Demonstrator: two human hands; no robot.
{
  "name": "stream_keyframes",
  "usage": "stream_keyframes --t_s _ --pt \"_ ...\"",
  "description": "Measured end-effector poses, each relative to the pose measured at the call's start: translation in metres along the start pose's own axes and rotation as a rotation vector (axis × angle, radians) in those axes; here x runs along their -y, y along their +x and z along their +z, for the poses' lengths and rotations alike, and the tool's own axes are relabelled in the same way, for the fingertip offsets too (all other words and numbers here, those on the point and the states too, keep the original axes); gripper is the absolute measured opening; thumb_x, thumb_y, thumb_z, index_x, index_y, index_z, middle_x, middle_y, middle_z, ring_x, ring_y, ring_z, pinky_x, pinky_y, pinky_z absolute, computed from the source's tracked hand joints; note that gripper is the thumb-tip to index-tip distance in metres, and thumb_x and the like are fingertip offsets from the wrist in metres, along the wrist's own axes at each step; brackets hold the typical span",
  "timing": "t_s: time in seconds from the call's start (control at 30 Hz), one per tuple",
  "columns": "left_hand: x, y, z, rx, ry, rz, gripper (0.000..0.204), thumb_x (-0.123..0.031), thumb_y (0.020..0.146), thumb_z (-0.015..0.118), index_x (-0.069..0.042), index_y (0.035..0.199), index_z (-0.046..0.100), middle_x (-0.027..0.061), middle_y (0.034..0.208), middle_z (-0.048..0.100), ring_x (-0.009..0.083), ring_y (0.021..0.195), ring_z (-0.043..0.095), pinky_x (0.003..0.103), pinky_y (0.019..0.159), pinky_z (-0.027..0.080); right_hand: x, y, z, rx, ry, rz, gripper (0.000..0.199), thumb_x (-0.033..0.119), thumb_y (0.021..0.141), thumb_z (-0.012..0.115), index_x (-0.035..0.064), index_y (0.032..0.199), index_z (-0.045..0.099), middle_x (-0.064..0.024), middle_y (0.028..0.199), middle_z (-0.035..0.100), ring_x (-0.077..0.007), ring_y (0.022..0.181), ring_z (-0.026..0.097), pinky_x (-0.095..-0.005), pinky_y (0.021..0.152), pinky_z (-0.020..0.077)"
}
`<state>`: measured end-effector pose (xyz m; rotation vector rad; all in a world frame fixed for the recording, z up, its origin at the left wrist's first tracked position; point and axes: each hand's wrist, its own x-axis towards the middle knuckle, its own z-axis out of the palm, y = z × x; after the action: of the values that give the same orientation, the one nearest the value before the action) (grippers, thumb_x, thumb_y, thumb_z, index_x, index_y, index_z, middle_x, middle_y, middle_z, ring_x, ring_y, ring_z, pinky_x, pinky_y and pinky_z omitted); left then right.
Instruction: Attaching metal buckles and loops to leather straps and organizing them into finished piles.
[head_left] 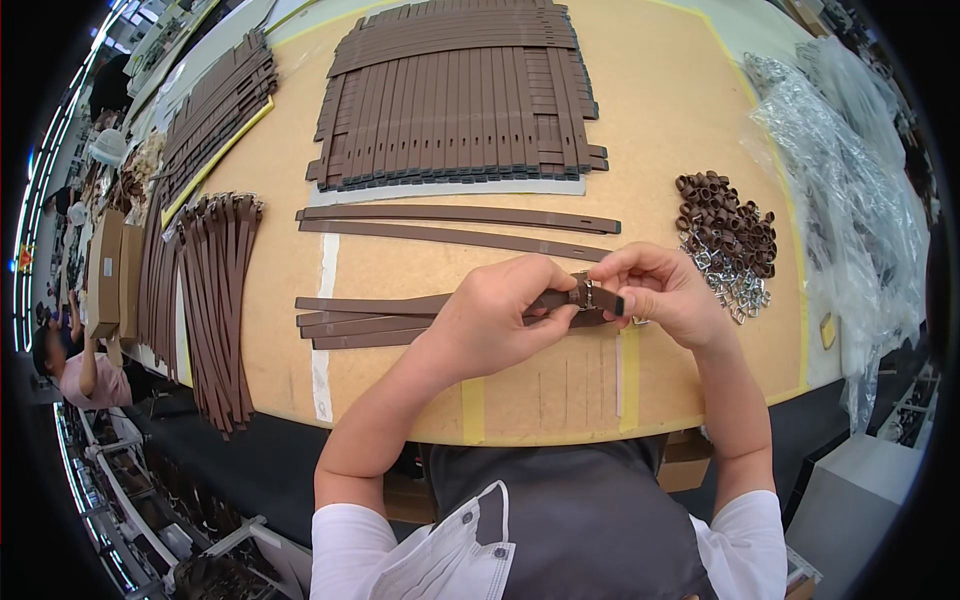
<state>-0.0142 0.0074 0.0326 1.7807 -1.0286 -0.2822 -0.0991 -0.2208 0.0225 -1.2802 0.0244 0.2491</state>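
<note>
Both of my hands work on one brown strap (608, 301) with a metal buckle (583, 291) near its end. My left hand (510, 308) pinches the strap just left of the buckle. With thumb and fingers, my right hand (665, 297) grips the dark-tipped end on the right. The strap's other part runs behind my left hand and cannot be followed. Several loose straps (365, 325) lie under and left of my left hand. Beyond my hands, two more straps (450, 212) stretch across the table.
A big stack of brown straps (450, 120) lies at the far middle. Straps with buckles (215, 300) hang over the left edge. Brown loops (728, 222) and metal buckles (738, 288) are piled at right, near clear plastic (835, 170). At far left, a person (95, 380) handles a cardboard box (106, 275).
</note>
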Motion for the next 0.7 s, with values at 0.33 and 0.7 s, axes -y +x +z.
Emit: stream_keyframes --t_s 0.33,0.7 --pt "0.007 -0.004 0.018 0.036 0.047 0.118 0.024 -0.003 0.077 0.079 -0.003 0.096 0.064 0.0077 0.077 0.067 0.0184 0.071 0.070 0.030 0.062 0.058 -0.004 -0.002 0.023 -0.012 -0.209 0.139 0.022 0.018 0.094 0.074 -0.0012 0.103 0.071 0.0052 0.082 0.066 0.0016 0.068 0.054 -0.0165 0.059 0.0438" --pt "0.010 -0.002 0.010 0.076 0.016 -0.011 0.023 -0.001 0.076 0.078 -0.002 0.092 0.062 0.0048 0.077 0.068 0.0108 0.068 0.068 0.023 0.058 0.058 0.001 -0.002 0.016 -0.049 -0.167 0.244 0.016 0.020 0.094 0.072 0.0054 0.092 0.067 0.0057 0.081 0.063 0.0008 0.066 0.054 -0.0177 0.056 0.0441"
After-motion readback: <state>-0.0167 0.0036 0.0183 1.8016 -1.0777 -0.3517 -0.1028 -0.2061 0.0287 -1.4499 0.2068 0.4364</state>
